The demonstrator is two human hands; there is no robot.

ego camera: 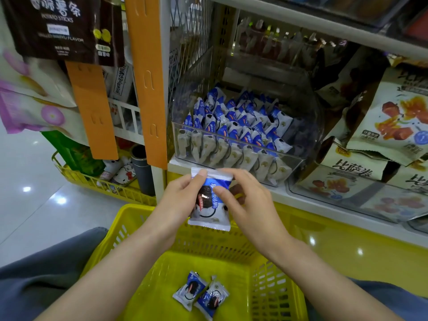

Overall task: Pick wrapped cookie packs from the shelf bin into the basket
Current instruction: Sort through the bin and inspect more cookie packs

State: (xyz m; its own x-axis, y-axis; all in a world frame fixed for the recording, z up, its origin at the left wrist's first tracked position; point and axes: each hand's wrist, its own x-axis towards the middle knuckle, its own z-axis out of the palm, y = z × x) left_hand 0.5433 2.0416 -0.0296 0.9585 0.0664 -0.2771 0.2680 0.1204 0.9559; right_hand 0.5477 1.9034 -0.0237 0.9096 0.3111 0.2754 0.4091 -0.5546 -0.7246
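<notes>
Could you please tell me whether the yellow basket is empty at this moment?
No, two cookie packs lie on the basket floor, while the left hand and right hand hold a third pack over it.

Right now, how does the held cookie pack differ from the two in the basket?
The held pack is upright in midair; the basket packs lie flat in the basket. Left hand and right hand pinch the held pack; the basket packs lie untouched. Same blue-white wrappers.

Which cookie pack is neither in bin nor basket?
The pack held above the basket by left hand and right hand; two packs lie in the basket, the rest stand in the clear bin.
</notes>
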